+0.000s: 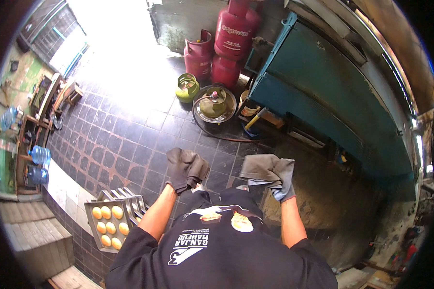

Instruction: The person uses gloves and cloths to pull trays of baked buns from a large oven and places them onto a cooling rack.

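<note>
My left hand, in a dark glove, holds a folded grey-brown cloth in front of me. Off to the right, my right hand wears a grey glove and grips a similar folded cloth. Both cloths drape over the fingers and hide most of them. The hands are well apart, and neither touches anything besides its cloth. Low on the left, a metal tray carries several round golden buns. It sits at the top of a metal rack beside my left forearm.
A large teal metal cabinet fills the right side. Ahead stand red gas cylinders, a small green cylinder and another cylinder in a round metal basin, with a hose along the tiled floor. Wooden steps lie left.
</note>
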{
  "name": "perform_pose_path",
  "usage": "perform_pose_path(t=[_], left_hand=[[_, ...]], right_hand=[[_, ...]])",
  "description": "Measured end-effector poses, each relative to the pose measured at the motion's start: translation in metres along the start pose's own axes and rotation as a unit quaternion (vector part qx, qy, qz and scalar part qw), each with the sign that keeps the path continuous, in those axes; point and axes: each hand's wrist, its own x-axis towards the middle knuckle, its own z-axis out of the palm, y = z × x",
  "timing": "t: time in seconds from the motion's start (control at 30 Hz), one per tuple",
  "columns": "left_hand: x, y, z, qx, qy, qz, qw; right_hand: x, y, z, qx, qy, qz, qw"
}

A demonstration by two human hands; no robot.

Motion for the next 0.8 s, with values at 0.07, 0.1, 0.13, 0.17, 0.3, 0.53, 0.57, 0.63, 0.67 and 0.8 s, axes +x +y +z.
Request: perform_pose_path(t=[0.07, 0.1, 0.13, 0.17, 0.3, 0.53, 0.57, 0.63, 0.67, 0.8], left_hand=[[0.007, -0.011, -0.007, -0.041, -0.005, -0.021, 0.999], [0.012, -0.016, -0.009, -0.057, -0.005, -0.03, 0.998], [0.02, -0.021, -0.009, -0.065, -0.009, -0.034, 0.997], [0.023, -0.022, -0.012, -0.08, -0.002, -0.046, 0.996], [0.05, -0.008, -0.021, -0.047, 0.005, -0.075, 0.996], [0.115, 0.038, -0.051, 0.033, -0.006, -0.114, 0.993], [0.122, 0.043, -0.059, 0.033, -0.005, -0.122, 0.992], [0.138, 0.048, -0.08, 0.032, 0.003, -0.135, 0.99], [0.149, 0.05, -0.093, 0.028, 0.005, -0.143, 0.989], [0.188, 0.069, -0.158, 0.035, 0.017, -0.183, 0.982]], right_hand=[[-0.007, 0.023, -0.003, 0.116, 0.044, 0.058, 0.991], [-0.015, 0.051, -0.009, 0.077, 0.098, 0.065, 0.99], [-0.02, 0.078, -0.014, 0.037, 0.151, 0.07, 0.985], [-0.017, 0.094, -0.015, -0.003, 0.199, 0.074, 0.977], [0.008, 0.127, -0.017, -0.344, 0.063, 0.066, 0.935], [0.152, 0.136, 0.041, -0.318, -0.06, 0.047, 0.945], [0.168, 0.136, 0.054, -0.316, -0.064, 0.045, 0.946], [0.198, 0.136, 0.083, -0.316, -0.071, 0.041, 0.945], [0.212, 0.137, 0.097, -0.315, -0.072, 0.043, 0.945], [0.25, 0.148, 0.17, -0.313, -0.082, 0.064, 0.944]])
